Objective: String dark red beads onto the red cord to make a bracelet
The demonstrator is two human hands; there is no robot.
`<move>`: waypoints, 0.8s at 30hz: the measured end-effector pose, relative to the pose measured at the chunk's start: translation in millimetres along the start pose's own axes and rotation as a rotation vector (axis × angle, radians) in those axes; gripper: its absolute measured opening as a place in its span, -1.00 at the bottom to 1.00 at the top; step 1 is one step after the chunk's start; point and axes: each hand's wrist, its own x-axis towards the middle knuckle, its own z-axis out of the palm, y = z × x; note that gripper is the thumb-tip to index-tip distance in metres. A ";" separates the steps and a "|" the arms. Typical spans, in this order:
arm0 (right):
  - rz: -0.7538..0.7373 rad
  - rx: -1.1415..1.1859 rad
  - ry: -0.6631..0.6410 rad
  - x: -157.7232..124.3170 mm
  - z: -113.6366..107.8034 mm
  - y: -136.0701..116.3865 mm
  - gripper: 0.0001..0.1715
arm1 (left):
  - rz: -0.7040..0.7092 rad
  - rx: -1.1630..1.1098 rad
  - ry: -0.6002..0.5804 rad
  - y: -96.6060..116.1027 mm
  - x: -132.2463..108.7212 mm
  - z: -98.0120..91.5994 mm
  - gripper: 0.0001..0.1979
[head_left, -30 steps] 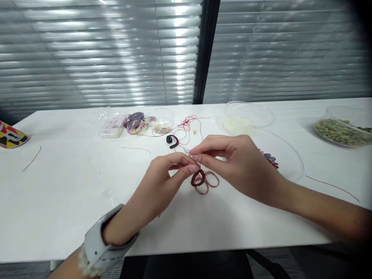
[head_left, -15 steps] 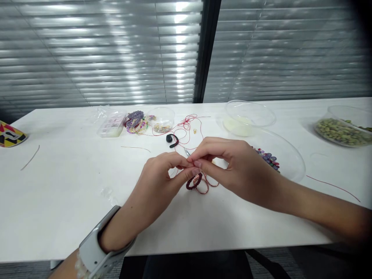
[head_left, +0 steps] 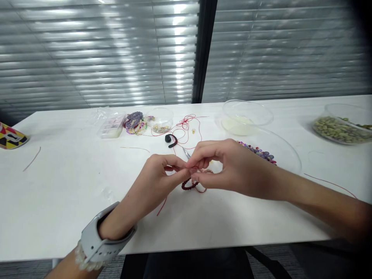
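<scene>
My left hand (head_left: 161, 178) and my right hand (head_left: 223, 166) meet over the table, thumb and forefinger of each closed in a pinch on a thin red cord (head_left: 162, 206). One end of the cord sticks out below the left hand, toward the front edge. Just under the fingertips is a dark red beaded bracelet (head_left: 187, 186), partly covered by the hands. Beside it lie reddish cord loops (head_left: 201, 190). A pointed metal tool (head_left: 186, 152) shows just beyond the right fingers; the rest of it is hidden.
Behind the hands lie a black earpiece (head_left: 172, 141) and tangled red thread (head_left: 186, 123). Beaded bracelets (head_left: 134, 121) and a clear box (head_left: 112, 126) are at back left. A dish of beads (head_left: 299, 164) sits by the right forearm; a tub of green pieces (head_left: 340, 130) stands far right.
The right hand has shifted slightly and its wrist has turned. A red cord end now hangs out below the left hand. The bracelet under the fingers is more covered.
</scene>
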 end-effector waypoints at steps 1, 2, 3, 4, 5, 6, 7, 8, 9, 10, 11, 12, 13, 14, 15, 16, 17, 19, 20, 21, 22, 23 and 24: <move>0.002 0.019 -0.001 0.8 -0.2 0.1 -0.88 | -0.001 0.005 0.004 0.2 -0.1 0.1 -0.86; 0.006 0.041 0.003 1.7 -0.3 0.2 -0.89 | 0.001 0.010 0.013 0.4 -0.1 0.1 -0.87; 0.009 0.065 0.007 2.6 -0.4 0.4 -0.88 | 0.004 0.012 0.025 0.7 0.0 -0.1 -0.88; 0.012 0.089 0.011 3.4 -0.4 0.5 -0.86 | 0.011 0.007 0.038 1.1 0.3 -0.2 -0.89; 0.016 0.111 0.017 4.0 -0.4 0.5 -0.84 | 0.017 -0.006 0.050 1.4 0.6 -0.3 -0.90; 0.019 0.130 0.026 4.6 -0.4 0.6 -0.84 | 0.020 -0.029 0.059 1.6 1.0 -0.4 -0.92; 0.019 0.150 0.036 5.0 -0.3 0.7 -0.84 | 0.022 -0.059 0.068 1.6 1.4 -0.5 -0.93; 0.021 0.171 0.045 5.2 -0.1 0.8 -0.84 | 0.019 -0.091 0.074 1.5 1.8 -0.5 -0.93; 0.022 0.193 0.059 5.3 0.1 1.1 -0.84 | 0.013 -0.123 0.079 1.2 2.1 -0.7 -0.94; 0.023 0.211 0.075 5.3 0.4 1.3 -0.84 | 0.004 -0.151 0.087 0.6 2.4 -0.8 -0.94; 0.021 0.220 0.094 5.1 0.6 1.7 -0.84 | -0.005 -0.176 0.092 0.0 2.6 -1.1 -0.94; 0.017 0.219 0.112 4.8 0.9 2.1 -0.85 | -0.010 -0.195 0.091 -0.7 2.7 -1.4 -0.93; 0.008 0.204 0.129 4.5 1.1 2.5 -0.85 | -0.014 -0.209 0.085 -1.4 2.7 -1.7 -0.90; -0.007 0.172 0.145 4.1 1.2 2.8 -0.86 | -0.014 -0.220 0.073 -2.1 2.8 -2.0 -0.88; -0.029 0.131 0.156 3.6 1.3 3.2 -0.86 | -0.012 -0.225 0.057 -2.6 2.8 -2.2 -0.86; -0.052 0.084 0.166 3.2 1.4 3.4 -0.86 | -0.010 -0.230 0.040 -2.9 2.8 -2.3 -0.85; -0.075 0.037 0.177 2.9 1.3 3.6 -0.85 | -0.010 -0.233 0.030 -3.1 2.8 -2.3 -0.85; -0.107 -0.040 0.195 2.3 1.0 3.6 -0.83 | -0.007 -0.238 0.035 -3.0 2.8 -2.0 -0.86; -0.115 -0.066 0.204 2.0 0.8 3.4 -0.82 | -0.005 -0.237 0.041 -2.9 2.8 -1.7 -0.87; -0.118 -0.083 0.210 1.8 0.4 3.0 -0.82 | -0.002 -0.236 0.046 -2.7 2.8 -1.5 -0.88; -0.118 -0.096 0.212 1.5 -0.1 2.5 -0.82 | 0.004 -0.235 0.049 -2.4 2.8 -1.2 -0.89; -0.115 -0.105 0.214 1.2 -0.7 1.9 -0.83 | 0.009 -0.235 0.047 -2.2 2.8 -0.9 -0.90; -0.110 -0.114 0.217 0.9 -1.3 1.2 -0.83 | 0.015 -0.237 0.044 -1.9 2.7 -0.7 -0.90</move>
